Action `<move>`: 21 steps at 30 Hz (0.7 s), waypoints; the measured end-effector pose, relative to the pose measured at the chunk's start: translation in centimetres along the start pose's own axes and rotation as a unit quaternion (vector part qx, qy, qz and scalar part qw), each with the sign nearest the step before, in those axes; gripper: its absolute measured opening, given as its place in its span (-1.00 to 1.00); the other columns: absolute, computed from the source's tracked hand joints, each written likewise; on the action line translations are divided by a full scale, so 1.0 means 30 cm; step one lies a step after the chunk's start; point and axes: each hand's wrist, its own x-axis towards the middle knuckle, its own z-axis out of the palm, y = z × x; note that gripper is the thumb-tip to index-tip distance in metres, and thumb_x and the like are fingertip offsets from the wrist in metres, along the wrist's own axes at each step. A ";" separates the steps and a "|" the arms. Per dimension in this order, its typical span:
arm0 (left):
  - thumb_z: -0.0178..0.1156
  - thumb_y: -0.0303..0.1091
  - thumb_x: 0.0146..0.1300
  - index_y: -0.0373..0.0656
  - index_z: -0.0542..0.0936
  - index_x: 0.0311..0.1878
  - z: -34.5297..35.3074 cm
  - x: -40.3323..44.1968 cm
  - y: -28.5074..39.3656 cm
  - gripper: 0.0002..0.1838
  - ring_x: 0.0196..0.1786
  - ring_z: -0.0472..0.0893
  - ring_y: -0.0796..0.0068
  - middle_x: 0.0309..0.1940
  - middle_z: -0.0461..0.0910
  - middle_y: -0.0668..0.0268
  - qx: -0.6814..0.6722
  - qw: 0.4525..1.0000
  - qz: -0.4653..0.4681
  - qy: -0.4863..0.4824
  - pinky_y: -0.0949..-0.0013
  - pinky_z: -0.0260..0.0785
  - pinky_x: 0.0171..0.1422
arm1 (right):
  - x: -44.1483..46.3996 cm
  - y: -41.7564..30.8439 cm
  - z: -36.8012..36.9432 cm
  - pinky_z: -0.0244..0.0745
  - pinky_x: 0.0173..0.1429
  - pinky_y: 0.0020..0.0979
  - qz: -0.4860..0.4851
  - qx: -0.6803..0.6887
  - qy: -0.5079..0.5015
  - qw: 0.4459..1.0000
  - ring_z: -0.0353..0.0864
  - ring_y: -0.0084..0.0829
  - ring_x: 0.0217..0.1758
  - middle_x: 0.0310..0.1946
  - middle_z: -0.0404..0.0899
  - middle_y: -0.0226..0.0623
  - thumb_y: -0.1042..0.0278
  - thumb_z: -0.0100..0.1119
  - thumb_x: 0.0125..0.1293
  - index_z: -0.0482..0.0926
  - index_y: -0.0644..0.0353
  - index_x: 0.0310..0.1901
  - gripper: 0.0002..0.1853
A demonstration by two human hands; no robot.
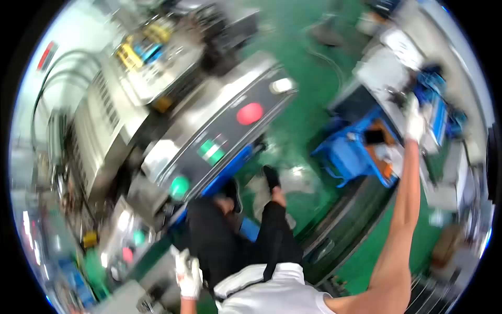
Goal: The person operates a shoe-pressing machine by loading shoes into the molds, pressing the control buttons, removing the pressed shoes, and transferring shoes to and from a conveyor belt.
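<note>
My left hand (pixel 189 276), in a white glove, is low in the view beside my left leg. Its fingers look curled, and a small pale piece at their tips is too blurred to name. Stretched far out to the right, my right hand (pixel 415 124), gloved too, is over the side table (pixel 395 110). Motion smears its fingers, so its grip does not show. Closest to it are a blue-and-white box-like item (pixel 438 123) and a bundle of blue material (pixel 431 81); whether it touches either is unclear.
A machine panel (pixel 230 128) with red and green buttons runs along my left, below a large metal machine housing (pixel 99 123). A blue stool (pixel 342 157) stands near an open box of small items (pixel 384 144). The floor (pixel 298 133) is green.
</note>
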 end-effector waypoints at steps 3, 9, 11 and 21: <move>0.28 -0.24 0.49 -0.29 0.62 0.25 -0.031 -0.028 -0.128 -0.60 0.22 0.67 0.05 0.12 0.68 -0.02 -0.063 0.992 -0.079 0.074 0.11 0.49 0.36 | -0.621 -0.252 -0.022 0.60 0.38 -0.26 0.128 0.391 -0.165 0.896 0.64 -0.17 0.37 0.53 0.39 -0.01 0.15 0.25 0.58 0.10 0.30 0.66 -0.20; 0.27 -0.16 0.45 -0.26 0.60 0.27 -0.016 -0.383 -0.492 -0.54 0.27 0.67 0.07 0.22 0.64 -0.02 -0.039 0.948 -0.298 0.101 0.10 0.49 0.36 | -1.525 -0.506 -0.004 0.73 0.18 -0.30 0.074 0.397 -0.467 0.787 0.65 -0.21 0.32 0.60 0.23 0.11 0.22 0.29 0.54 0.14 0.47 0.59 -0.21; 0.27 -0.19 0.45 -0.27 0.60 0.27 0.077 -0.544 -0.625 -0.55 0.24 0.69 0.09 0.17 0.66 -0.03 -0.120 0.908 -0.365 0.164 0.11 0.50 0.37 | -1.649 -0.632 -0.061 0.71 0.24 -0.29 0.013 0.378 -0.560 0.737 0.64 -0.20 0.34 0.62 0.21 0.05 0.23 0.26 0.56 0.14 0.45 0.59 -0.23; 0.38 -0.27 0.29 -0.13 0.50 0.37 0.299 -1.575 -0.965 -0.41 0.35 0.49 -0.08 0.23 0.56 -0.01 0.102 0.640 -0.687 0.328 -0.09 0.38 0.42 | -1.766 -0.951 -0.025 0.73 0.23 -0.30 -0.330 0.161 -0.631 0.683 0.58 -0.11 0.38 0.63 0.17 0.09 0.17 0.27 0.56 0.15 0.35 0.62 -0.22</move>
